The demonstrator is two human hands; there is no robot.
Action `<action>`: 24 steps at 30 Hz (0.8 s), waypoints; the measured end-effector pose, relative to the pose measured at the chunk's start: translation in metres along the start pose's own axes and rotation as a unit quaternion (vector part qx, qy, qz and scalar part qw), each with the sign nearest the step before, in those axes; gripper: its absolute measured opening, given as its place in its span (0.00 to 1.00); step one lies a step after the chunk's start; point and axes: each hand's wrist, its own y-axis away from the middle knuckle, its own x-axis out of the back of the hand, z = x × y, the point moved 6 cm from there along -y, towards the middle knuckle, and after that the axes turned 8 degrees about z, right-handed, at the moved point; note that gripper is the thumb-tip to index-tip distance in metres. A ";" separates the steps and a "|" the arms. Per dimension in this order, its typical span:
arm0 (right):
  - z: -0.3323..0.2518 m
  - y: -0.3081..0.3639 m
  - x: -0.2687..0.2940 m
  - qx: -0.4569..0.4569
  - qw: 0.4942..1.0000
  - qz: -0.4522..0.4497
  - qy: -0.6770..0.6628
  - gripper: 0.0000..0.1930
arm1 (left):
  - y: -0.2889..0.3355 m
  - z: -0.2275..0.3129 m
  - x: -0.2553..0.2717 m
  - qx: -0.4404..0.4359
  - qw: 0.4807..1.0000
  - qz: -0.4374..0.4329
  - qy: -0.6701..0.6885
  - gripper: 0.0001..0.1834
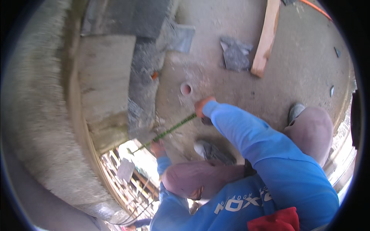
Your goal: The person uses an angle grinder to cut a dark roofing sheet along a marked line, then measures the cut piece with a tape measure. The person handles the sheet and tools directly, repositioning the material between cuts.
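Observation:
A green measuring tape (pixel 176 127) runs slantwise between my two hands, low over the concrete floor. My right hand (pixel 201 107) is closed round its upper end, and a dark rounded shape, perhaps the case, shows just below the fist. Nearer the lit gap, my left hand (pixel 157 148) grips the strip between its fingers. The strip's tip reaches past that hand toward the bright opening (pixel 142 158). A round pipe mouth (pixel 186 89) sits in the floor, a little beyond my right hand and apart from it.
A rough wall (pixel 46 115) curves along the left. Beside it lie a pale slab (pixel 105 84) and dark sheeting (pixel 142 81). A wooden board (pixel 266 38) and a crumpled grey piece (pixel 236 54) lie farther off. An orange cable (pixel 318 9) crosses the far right corner.

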 end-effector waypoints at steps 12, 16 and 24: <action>-0.036 -0.010 0.109 0.024 0.997 0.037 0.056 0.26 | 0.002 0.051 0.008 -0.049 0.868 -0.031 0.493 0.21; -0.075 0.030 0.134 0.017 0.990 -0.013 0.137 0.26 | 0.016 0.068 0.059 -0.096 0.858 -0.020 0.505 0.23; -0.107 0.226 0.176 -0.033 0.986 -0.071 0.145 0.25 | 0.124 0.108 0.128 0.033 0.816 -0.236 0.527 0.23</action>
